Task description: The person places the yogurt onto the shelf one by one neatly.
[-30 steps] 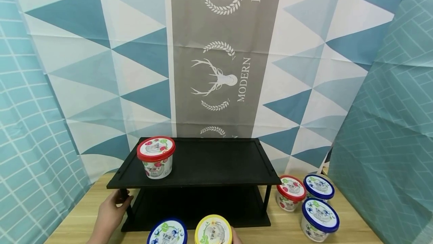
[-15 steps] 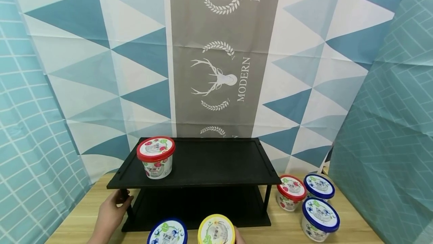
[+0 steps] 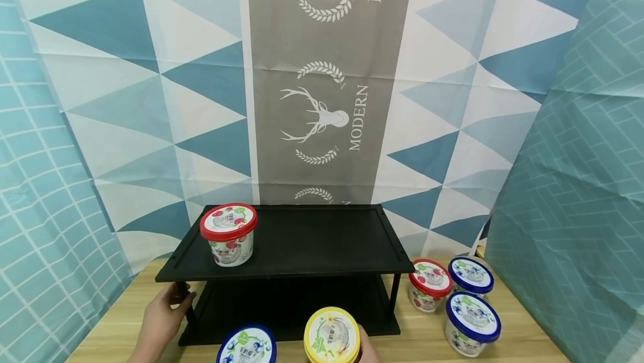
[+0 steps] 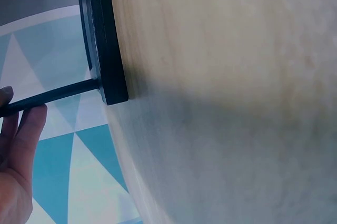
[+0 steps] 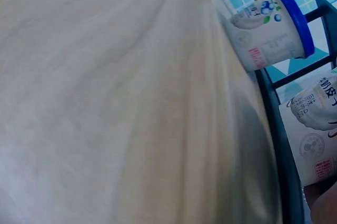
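My left hand [image 3: 162, 318] pinches the left front post [image 3: 190, 318] of a black two-tier shelf [image 3: 322, 240]. In the left wrist view, the fingers and thumb [image 4: 6, 94] lie on either side of that thin post [image 4: 66, 92]. At the front, my right hand [image 3: 369, 348] grips a yellow-lidded tub [image 3: 332, 336] from its right side; most of the hand is out of frame. That white tub [image 5: 313, 145] stays upright. To its left is a blue-lidded tub [image 3: 246, 346], apart from it. A red-lidded tub [image 3: 228, 240] stands on the upper tier's left end.
On the wooden table [image 3: 121, 318], right of the shelf, stand a red-lidded tub [image 3: 431, 284] and two blue-lidded tubs, one behind [image 3: 470, 276] and one in front [image 3: 473, 324]. Patterned cloths [image 3: 453, 72] hang behind and at both sides.
The yellow-lidded tub, in my right hand, has moved right and toward the shelf, away from the blue-lidded tub. My left hand keeps its grip on the post. The head view has shifted slightly.
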Available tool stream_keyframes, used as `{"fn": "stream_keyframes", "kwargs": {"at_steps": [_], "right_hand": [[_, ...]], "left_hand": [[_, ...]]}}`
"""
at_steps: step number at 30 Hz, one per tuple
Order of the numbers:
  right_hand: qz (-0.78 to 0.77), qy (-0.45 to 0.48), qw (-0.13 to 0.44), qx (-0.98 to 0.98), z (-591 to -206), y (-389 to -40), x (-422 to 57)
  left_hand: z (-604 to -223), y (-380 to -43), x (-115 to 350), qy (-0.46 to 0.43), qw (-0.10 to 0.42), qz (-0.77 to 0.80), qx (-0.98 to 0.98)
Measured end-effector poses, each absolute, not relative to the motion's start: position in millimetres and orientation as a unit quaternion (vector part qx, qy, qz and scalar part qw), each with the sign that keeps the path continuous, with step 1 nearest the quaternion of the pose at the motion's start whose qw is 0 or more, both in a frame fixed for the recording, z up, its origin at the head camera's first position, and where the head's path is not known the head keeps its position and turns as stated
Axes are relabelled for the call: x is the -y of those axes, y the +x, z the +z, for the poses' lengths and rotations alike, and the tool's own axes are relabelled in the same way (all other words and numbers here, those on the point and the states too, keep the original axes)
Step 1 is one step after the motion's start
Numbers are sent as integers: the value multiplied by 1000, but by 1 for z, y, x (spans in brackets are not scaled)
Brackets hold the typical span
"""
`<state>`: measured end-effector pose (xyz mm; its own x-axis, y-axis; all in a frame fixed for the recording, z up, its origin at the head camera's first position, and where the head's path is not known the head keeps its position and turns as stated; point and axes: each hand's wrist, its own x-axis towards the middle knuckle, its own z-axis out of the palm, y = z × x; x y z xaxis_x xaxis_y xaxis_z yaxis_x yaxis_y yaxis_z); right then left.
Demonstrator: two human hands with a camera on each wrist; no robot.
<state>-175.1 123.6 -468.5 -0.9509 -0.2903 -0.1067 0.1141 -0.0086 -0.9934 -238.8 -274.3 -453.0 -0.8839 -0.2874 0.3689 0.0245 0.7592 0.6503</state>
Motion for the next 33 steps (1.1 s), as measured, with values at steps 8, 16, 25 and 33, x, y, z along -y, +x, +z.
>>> {"fn": "stream_keyframes", "kwargs": {"at_steps": [8, 16, 25, 33], "right_hand": [[-689, -60, 129, -711, -446, -174, -128], [-636, -74, 73, -765, -427, -171, -133], [-607, -59, 64, -790, -404, -166, -138], [-621, -104, 56, -775, -388, -171, -146]], "left_hand": [[-453, -239, 274, 75, 223, -349, 907], [-453, -240, 275, 79, 218, -351, 907], [-455, -240, 275, 72, 229, -348, 906], [-453, -241, 274, 77, 222, -348, 907]]}}
